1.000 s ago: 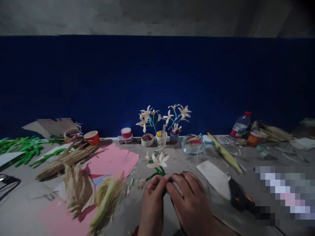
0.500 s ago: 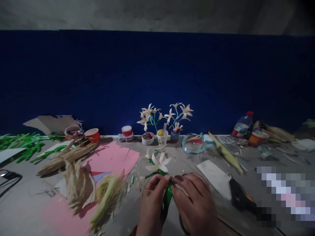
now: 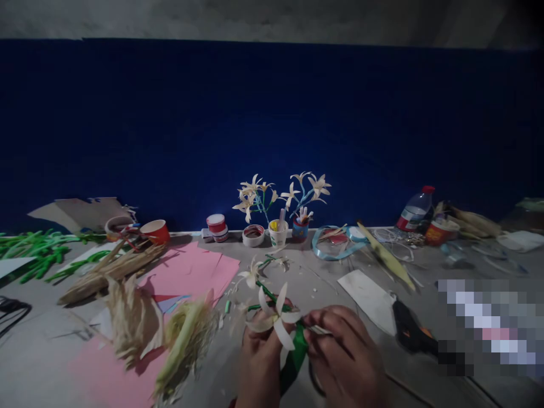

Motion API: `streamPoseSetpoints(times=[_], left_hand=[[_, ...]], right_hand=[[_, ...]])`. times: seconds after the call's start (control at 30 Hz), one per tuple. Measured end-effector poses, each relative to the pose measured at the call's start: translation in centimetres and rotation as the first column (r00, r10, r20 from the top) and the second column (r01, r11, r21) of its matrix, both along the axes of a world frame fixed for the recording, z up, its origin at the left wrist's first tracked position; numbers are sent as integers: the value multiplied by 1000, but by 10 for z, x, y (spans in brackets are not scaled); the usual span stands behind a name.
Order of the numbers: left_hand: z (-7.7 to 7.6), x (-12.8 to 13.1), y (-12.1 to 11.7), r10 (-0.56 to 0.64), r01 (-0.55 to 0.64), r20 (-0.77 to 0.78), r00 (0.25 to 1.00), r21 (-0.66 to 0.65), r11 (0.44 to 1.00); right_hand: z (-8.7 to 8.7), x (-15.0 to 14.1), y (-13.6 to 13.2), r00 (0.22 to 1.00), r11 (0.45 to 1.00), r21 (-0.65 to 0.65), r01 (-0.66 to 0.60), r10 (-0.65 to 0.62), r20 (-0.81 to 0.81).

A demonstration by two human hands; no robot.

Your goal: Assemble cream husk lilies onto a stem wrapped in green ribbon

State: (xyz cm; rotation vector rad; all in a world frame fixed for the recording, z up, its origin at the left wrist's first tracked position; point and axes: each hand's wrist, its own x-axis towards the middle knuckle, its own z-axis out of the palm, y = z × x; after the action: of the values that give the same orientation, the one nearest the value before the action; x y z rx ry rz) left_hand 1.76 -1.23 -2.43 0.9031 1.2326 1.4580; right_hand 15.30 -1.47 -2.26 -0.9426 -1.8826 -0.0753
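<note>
A cream-white, long-petalled flower (image 3: pixel 278 318) faces me over the fingers of my left hand (image 3: pixel 261 360), which is closed around its green-wrapped stem (image 3: pixel 266 291). A second, smaller white flower (image 3: pixel 251 273) stands farther up on that stem. My right hand (image 3: pixel 346 354) pinches a green ribbon (image 3: pixel 294 360) just right of the large flower. The ribbon's loose end hangs down between my two hands. The exact spot where ribbon and stem meet is hidden by petals and fingers.
Pink paper (image 3: pixel 191 272), corn husks (image 3: pixel 131 323) and green fuzzy stems (image 3: pixel 38 255) lie on the left. Behind stand finished white flowers (image 3: pixel 306 190) and a paper cup (image 3: pixel 278 233). On the right are a black glue gun (image 3: pixel 410 328), white card (image 3: pixel 368 300) and a plastic bottle (image 3: pixel 416 209).
The large flower has turned and come down nearer me, now covering my left fingers. My right hand has moved slightly right with the ribbon, whose loose part shows wider. The view has tilted slightly.
</note>
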Motion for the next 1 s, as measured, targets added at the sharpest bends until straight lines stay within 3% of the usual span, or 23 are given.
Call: streamPoseSetpoints(times=[0.17, 0.37, 0.53, 0.73, 0.87, 1.0], left_hand=[[-16, -5, -6, 134, -129, -157, 978, 43, 991], [-22, 3, -4, 41, -35, 107, 993, -59, 998], [-14, -1, -3, -47, 48, 82, 996, -4, 999], [-1, -4, -2, -166, 171, -70, 984, 80, 982], [1, -5, -2, -226, 228, -33, 974, 112, 967], [-4, -5, -2, -279, 272, 31, 960, 149, 951]], right_hand=[[1, 0, 0, 998, 999, 18, -34, 35, -52], [2, 6, -1, 975, 982, -76, -172, 158, -158], [4, 4, -8, 898, 868, -390, -308, 130, -420], [-7, 4, -11, 822, 790, -478, -385, 57, -567], [-17, 9, -6, 794, 751, -477, -456, 102, -599], [-15, 7, -5, 684, 688, -452, -568, 88, -724]])
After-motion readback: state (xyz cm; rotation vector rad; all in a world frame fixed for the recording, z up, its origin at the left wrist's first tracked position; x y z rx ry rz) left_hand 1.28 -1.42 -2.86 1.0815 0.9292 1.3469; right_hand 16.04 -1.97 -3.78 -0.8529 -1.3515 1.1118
